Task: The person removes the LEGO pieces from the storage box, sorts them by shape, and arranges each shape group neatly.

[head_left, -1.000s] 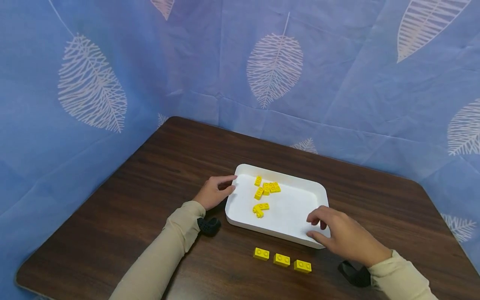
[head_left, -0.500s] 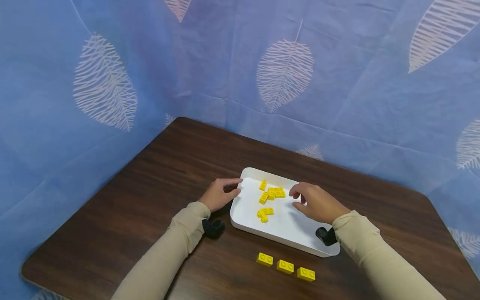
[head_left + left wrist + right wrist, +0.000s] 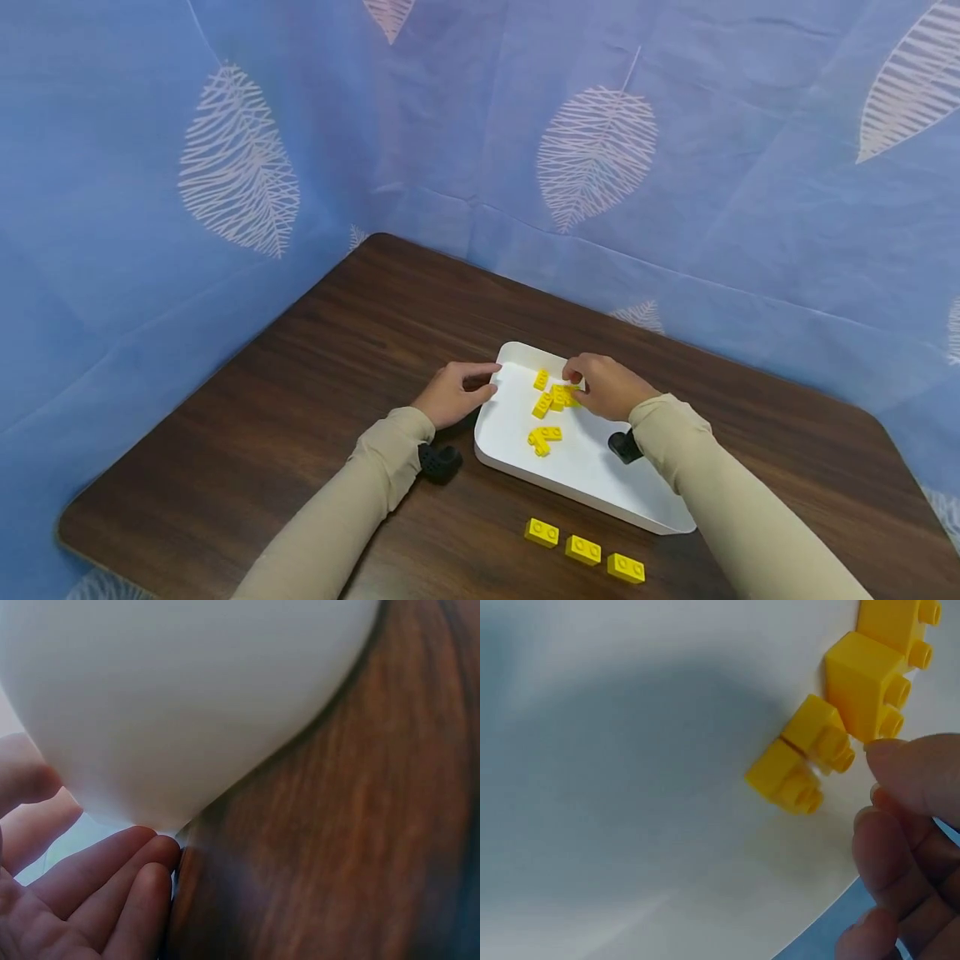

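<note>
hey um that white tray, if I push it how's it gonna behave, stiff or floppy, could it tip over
The white tray is probably stiff, as its walls stand up unsupported. Flat and low on the table, it would likely slide rather than tip. The yellow bricks inside look loose, so they might shift.
</note>
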{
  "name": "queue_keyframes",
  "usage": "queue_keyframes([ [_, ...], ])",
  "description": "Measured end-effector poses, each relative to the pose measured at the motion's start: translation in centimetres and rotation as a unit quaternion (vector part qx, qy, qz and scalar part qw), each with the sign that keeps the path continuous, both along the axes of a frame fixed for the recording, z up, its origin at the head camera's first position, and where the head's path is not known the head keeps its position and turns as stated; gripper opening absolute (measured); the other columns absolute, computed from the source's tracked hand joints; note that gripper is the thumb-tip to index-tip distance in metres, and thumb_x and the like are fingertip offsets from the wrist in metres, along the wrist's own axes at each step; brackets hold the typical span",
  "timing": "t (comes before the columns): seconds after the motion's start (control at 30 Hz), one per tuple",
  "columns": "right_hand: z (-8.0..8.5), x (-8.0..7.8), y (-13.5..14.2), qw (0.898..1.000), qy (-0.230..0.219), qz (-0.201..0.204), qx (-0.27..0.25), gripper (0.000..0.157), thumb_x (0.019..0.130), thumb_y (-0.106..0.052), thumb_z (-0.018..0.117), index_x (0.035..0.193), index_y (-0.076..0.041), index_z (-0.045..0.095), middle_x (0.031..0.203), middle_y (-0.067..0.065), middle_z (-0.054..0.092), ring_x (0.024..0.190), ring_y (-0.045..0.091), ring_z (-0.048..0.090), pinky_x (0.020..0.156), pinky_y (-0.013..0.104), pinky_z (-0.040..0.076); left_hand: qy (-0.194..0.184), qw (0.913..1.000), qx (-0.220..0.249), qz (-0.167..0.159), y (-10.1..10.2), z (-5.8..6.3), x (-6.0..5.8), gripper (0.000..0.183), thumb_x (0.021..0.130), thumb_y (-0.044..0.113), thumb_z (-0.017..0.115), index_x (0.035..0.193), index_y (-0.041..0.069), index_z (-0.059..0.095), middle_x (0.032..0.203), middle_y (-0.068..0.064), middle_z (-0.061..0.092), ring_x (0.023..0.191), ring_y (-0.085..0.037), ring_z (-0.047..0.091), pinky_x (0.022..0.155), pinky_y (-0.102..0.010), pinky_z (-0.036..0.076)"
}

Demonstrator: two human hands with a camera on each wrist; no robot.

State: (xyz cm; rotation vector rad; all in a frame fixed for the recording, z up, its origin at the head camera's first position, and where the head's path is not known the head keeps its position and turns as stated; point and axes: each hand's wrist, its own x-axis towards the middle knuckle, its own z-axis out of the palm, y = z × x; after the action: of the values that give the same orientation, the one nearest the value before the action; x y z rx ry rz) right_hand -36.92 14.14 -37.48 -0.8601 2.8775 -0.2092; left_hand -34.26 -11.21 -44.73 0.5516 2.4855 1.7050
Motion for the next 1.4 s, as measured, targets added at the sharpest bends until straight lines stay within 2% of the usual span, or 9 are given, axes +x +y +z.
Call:
queue_keyframes([
  [0.23, 0.2, -0.3, -0.6, 0.998, -0.042, -0.011, 0.039, 0.027, 0.082, -0.002, 0.070, 0.109, -0.006, 0.065, 0.098, 0.006, 0.063, 0.089, 0.020, 0.057, 0.085, 0.039, 0.053, 0.006, 0.9999, -0.005, -0.009, 0.7, 0.4, 0.0, 0.040, 0.092, 0.014, 0.060, 0.131, 0.007, 0.057, 0.127, -0.011, 0.060, 0.111, -0.022, 0.059, 0.091, -0.033, 0.051],
  [0.5, 0.5, -0.1, -0.9, 0.996, -0.065, 0.004, 0.060, 0.025, 0.081, -0.002, 0.071, 0.105, -0.008, 0.067, 0.096, 0.004, 0.064, 0.088, 0.020, 0.056, 0.089, 0.041, 0.051, 0.010, 0.9998, -0.010, -0.015, 1.2, 0.6, -0.2, 0.040, 0.092, 0.015, 0.061, 0.131, 0.008, 0.056, 0.128, -0.010, 0.060, 0.111, -0.021, 0.059, 0.091, -0.033, 0.051],
  [0.63, 0.4, 0.0, -0.6, 0.996, -0.059, 0.018, 0.059, 0.023, 0.082, -0.002, 0.070, 0.104, -0.008, 0.067, 0.093, 0.003, 0.063, 0.084, 0.019, 0.056, 0.085, 0.039, 0.052, 0.012, 0.9997, -0.009, -0.018, 1.3, 0.4, -0.2, 0.040, 0.092, 0.014, 0.060, 0.131, 0.006, 0.056, 0.128, -0.010, 0.059, 0.113, -0.022, 0.058, 0.091, -0.032, 0.051],
  [0.77, 0.3, 0.3, -0.5, 0.996, -0.069, 0.023, 0.056, 0.015, 0.082, -0.003, 0.070, 0.095, -0.011, 0.066, 0.086, 0.000, 0.062, 0.077, 0.016, 0.052, 0.077, 0.034, 0.051, 0.011, 0.9997, -0.008, -0.018, 1.3, 0.3, -0.1, 0.040, 0.092, 0.013, 0.060, 0.131, 0.006, 0.056, 0.128, -0.011, 0.059, 0.112, -0.022, 0.059, 0.091, -0.033, 0.051],
  [0.93, 0.1, 0.8, -0.4, 0.995, -0.083, 0.006, 0.059, 0.011, 0.082, -0.006, 0.070, 0.088, -0.013, 0.063, 0.079, -0.003, 0.057, 0.071, 0.014, 0.048, 0.068, 0.028, 0.046, 0.012, 0.9998, -0.010, -0.015, 1.3, 0.1, 0.0, 0.040, 0.092, 0.014, 0.060, 0.131, 0.005, 0.056, 0.127, -0.011, 0.060, 0.112, -0.022, 0.059, 0.091, -0.034, 0.051],
  [1.07, 0.4, 1.2, -0.1, 0.995, -0.083, -0.003, 0.060, 0.011, 0.083, -0.008, 0.070, 0.090, -0.011, 0.062, 0.079, -0.003, 0.056, 0.071, 0.014, 0.047, 0.068, 0.028, 0.045, 0.006, 0.9999, -0.006, -0.013, 1.0, 0.2, 0.1, 0.041, 0.092, 0.014, 0.060, 0.131, 0.005, 0.056, 0.129, -0.012, 0.059, 0.113, -0.023, 0.058, 0.093, -0.035, 0.050],
  [1.4, 1.6, 3.3, 2.0, 0.997, -0.058, -0.032, 0.025, 0.011, 0.082, -0.009, 0.071, 0.090, -0.010, 0.063, 0.079, -0.003, 0.058, 0.070, 0.013, 0.048, 0.064, 0.027, 0.044, 0.002, 1.0000, -0.003, 0.006, 0.2, 0.0, 0.0, 0.041, 0.092, 0.014, 0.061, 0.131, 0.006, 0.056, 0.131, -0.010, 0.057, 0.114, -0.024, 0.057, 0.093, -0.035, 0.050],
])
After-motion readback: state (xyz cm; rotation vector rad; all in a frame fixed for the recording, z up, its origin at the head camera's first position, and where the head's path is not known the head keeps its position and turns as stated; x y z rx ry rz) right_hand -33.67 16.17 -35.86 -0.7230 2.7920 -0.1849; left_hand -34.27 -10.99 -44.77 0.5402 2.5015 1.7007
